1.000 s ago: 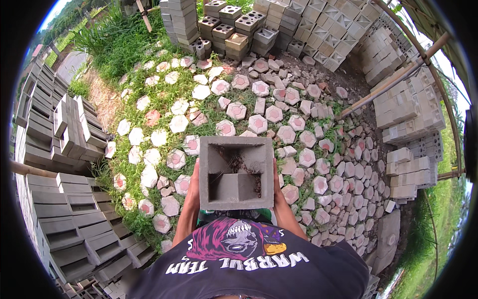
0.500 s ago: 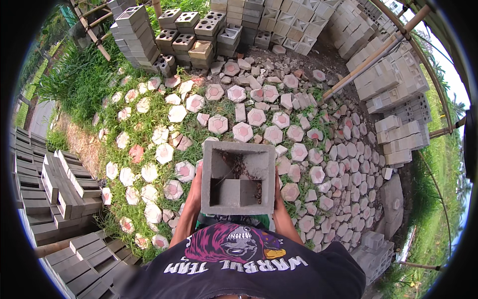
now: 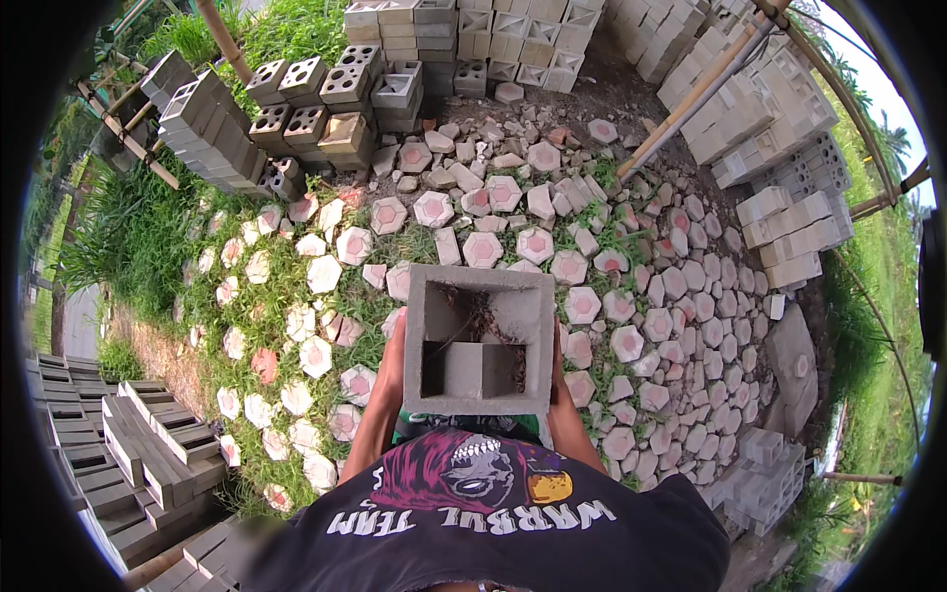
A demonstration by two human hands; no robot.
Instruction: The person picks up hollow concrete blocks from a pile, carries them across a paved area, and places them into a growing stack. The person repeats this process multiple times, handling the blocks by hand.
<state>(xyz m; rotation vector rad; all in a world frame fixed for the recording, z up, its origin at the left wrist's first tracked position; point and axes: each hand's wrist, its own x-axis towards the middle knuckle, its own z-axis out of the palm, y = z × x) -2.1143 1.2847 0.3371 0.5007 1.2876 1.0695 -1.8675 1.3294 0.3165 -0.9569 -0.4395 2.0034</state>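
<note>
A square grey concrete ventilation block [image 3: 477, 406] is held in front of my torso between both hands. Its open face points up, showing inner slanted walls and dark dry debris caught in the hollow. My left hand [image 3: 394, 351] presses against its left side, and my right hand [image 3: 559, 357] presses against the right side. Most of the fingers are hidden behind the block's walls.
Hexagonal paving stones [image 3: 433, 209] lie scattered over grass and rubble. Stacked hollow blocks [image 3: 305, 75] stand at the far left, with more block stacks [image 3: 764, 148] on the right. Grey block rows [image 3: 148, 434] line the near left. A bamboo pole [image 3: 681, 99] slants at the far right.
The surroundings have shifted in view: the far stacks sit further left and higher. Both hands still hold the block, which stays in front of my torso.
</note>
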